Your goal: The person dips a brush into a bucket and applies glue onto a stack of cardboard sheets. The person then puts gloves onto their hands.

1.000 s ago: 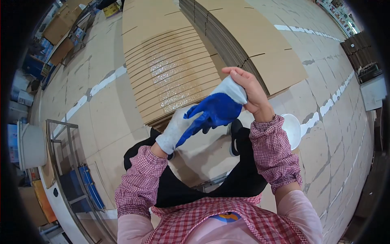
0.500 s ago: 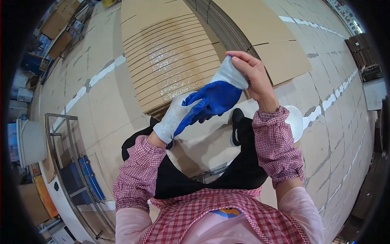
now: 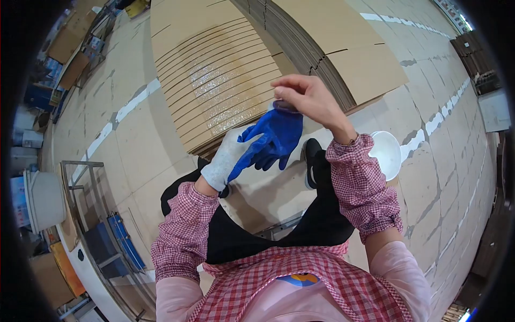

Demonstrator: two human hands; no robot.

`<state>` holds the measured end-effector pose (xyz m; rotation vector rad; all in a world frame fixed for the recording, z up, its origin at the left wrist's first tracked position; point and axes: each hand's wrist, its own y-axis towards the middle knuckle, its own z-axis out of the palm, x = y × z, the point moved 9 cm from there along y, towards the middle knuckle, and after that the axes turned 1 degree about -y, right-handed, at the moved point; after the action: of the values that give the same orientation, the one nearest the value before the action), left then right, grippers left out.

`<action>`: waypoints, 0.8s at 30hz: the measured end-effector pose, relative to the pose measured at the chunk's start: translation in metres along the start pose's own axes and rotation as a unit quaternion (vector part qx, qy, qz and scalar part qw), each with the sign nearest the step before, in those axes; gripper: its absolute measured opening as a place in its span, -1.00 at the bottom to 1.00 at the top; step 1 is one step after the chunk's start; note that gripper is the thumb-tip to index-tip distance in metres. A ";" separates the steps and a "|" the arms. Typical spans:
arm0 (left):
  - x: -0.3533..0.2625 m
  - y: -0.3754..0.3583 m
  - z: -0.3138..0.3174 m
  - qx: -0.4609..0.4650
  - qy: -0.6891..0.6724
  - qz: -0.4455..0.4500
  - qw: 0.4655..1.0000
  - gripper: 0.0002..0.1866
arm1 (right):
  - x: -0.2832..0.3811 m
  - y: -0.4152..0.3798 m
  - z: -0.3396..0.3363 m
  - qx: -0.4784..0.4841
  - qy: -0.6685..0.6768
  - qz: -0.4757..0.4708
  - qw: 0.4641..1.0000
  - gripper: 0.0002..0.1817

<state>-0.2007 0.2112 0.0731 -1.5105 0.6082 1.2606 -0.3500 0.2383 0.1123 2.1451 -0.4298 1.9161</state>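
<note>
My left hand point(image 3: 228, 155) wears a white knit work glove with a blue coated palm. Its fingers are closed around a second blue work glove point(image 3: 281, 131), whose empty fingers dangle downward. My right hand point(image 3: 311, 102) is bare. Thumb and index finger are curled together just above the loose glove's dark cuff edge, and the hand touches that edge; its lower fingers are partly hidden. Behind both hands lies a stack of flat cardboard point(image 3: 177, 102) with evenly stepped edges and a shiny wet-looking strip down the middle.
Another stack of flat cardboard point(image 3: 370, 70) lies to the right. A white bucket point(image 3: 387, 155) stands on the floor beside my right forearm. To the left are a metal frame point(image 3: 88, 201) and a grey-white tub point(image 3: 45, 201). My feet are apart in front of the cardboard.
My right hand has moved left and turned over at the loose glove's cuff. The glove has swung lower, and its white cuff is mostly out of sight. My left hand has stayed nearly still.
</note>
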 end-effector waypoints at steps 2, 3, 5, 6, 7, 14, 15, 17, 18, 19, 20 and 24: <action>0.002 0.000 0.002 0.003 -0.018 0.012 1.000 -0.73 | -0.003 0.000 0.007 0.028 -0.035 -0.009 0.999 -0.72; 0.005 0.000 0.003 0.006 -0.016 0.015 1.000 -0.73 | -0.005 0.000 0.010 0.043 -0.054 -0.014 0.998 -0.73; 0.012 0.003 0.000 0.006 -0.038 0.025 0.999 -0.75 | -0.016 -0.002 0.012 0.051 -0.090 -0.015 0.995 -0.72; 0.011 0.005 -0.002 0.005 -0.044 0.037 0.998 -0.76 | -0.020 -0.002 0.015 0.061 -0.123 -0.017 0.990 -0.72; 0.008 0.007 -0.001 0.006 -0.033 0.060 0.998 -0.76 | -0.017 0.002 0.016 0.069 -0.159 -0.026 0.985 -0.72; 0.004 0.006 0.005 0.033 -0.060 0.052 0.996 -0.77 | -0.002 -0.002 0.028 0.091 -0.206 -0.065 0.972 -0.72; 0.005 0.005 0.006 0.036 -0.065 0.039 0.997 -0.77 | -0.002 -0.003 0.029 0.094 -0.206 -0.054 0.973 -0.72; 0.008 0.001 0.007 0.037 -0.072 0.024 0.996 -0.77 | 0.010 -0.007 0.033 0.099 -0.205 -0.041 0.973 -0.72; 0.007 0.000 0.006 0.035 -0.068 0.026 0.997 -0.77 | 0.031 -0.010 0.024 0.042 -0.159 -0.077 0.983 -0.74; 0.007 0.000 0.007 0.033 -0.065 0.028 0.997 -0.76 | 0.052 -0.015 0.013 -0.014 -0.113 -0.112 0.987 -0.76; 0.007 0.000 0.006 0.029 -0.062 0.028 0.997 -0.76 | 0.081 -0.026 0.012 -0.003 -0.059 -0.135 0.989 -0.72; 0.017 0.006 -0.001 0.033 -0.046 0.048 0.997 -0.74 | 0.185 -0.081 -0.001 0.000 0.111 -0.321 0.941 -0.42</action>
<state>-0.1999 0.2126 0.0548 -1.3746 0.6614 1.3636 -0.3029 0.3026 0.2976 1.7301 0.2875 1.7213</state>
